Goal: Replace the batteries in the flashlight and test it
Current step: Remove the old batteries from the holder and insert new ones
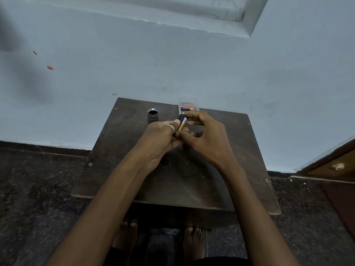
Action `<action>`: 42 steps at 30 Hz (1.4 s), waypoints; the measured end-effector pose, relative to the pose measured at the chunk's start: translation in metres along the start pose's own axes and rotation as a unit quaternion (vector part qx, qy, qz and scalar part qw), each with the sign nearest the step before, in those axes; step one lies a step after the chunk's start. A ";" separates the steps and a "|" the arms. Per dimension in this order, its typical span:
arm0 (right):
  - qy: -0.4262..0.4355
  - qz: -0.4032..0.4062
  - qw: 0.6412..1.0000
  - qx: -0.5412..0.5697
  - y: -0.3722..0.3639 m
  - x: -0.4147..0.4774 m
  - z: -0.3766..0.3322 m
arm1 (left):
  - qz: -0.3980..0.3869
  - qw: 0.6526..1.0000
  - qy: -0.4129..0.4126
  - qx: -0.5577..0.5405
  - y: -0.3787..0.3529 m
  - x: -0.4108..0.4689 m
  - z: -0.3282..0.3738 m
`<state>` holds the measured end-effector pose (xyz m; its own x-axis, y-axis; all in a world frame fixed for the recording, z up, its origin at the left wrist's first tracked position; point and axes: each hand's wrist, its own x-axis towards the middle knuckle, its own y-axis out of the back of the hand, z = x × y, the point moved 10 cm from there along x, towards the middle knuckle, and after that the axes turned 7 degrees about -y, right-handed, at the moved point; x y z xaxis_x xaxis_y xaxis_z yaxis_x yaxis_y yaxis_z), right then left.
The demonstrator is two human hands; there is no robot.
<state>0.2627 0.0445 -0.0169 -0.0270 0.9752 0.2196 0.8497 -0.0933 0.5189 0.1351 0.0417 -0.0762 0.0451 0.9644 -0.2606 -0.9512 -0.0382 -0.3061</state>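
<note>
- The left hand (163, 138) is curled round a black-and-yellow battery (182, 123). The thumb lies along the battery's side, and a ring (171, 128) is worn on one finger.
- The right hand (204, 139) is half closed. The battery is pinched between its thumb at the near end and its bent forefinger at the far end. The other fingers are curled loosely beneath.
- The battery is held tilted above the middle of the far part of the worktop (172, 181), between the two hands.
- A white label with dark writing is seen on the battery, but it is too small to be read.
- The flashlight (153, 115), a short dark metal tube, is stood upright with its open threaded end up. It is on the worktop just left of the hands and apart from them.
- A clear pack (189, 106) holding copper-and-black batteries is laid at the far edge, just beyond the right forefinger. Its print cannot be read.
- Bare feet (193, 242) are seen on the dark floor (38, 189) under the worktop.
</note>
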 end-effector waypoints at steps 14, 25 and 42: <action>-0.004 -0.005 1.000 0.009 0.000 -0.002 -0.001 | -0.006 1.000 -0.010 0.005 -0.003 -0.005 0.003; 0.047 0.016 0.998 -0.040 0.002 -0.006 -0.015 | -0.020 1.000 -0.019 0.004 -0.006 -0.006 0.006; 0.097 0.039 0.988 -0.116 0.003 -0.014 -0.027 | -0.019 0.999 -0.019 0.041 -0.002 -0.002 0.002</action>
<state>0.2516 0.0253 0.0042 -0.0860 0.9084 0.4092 0.7104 -0.2320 0.6644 0.1364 0.0401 -0.0728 0.0723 0.9740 -0.2147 -0.9710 0.0196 -0.2382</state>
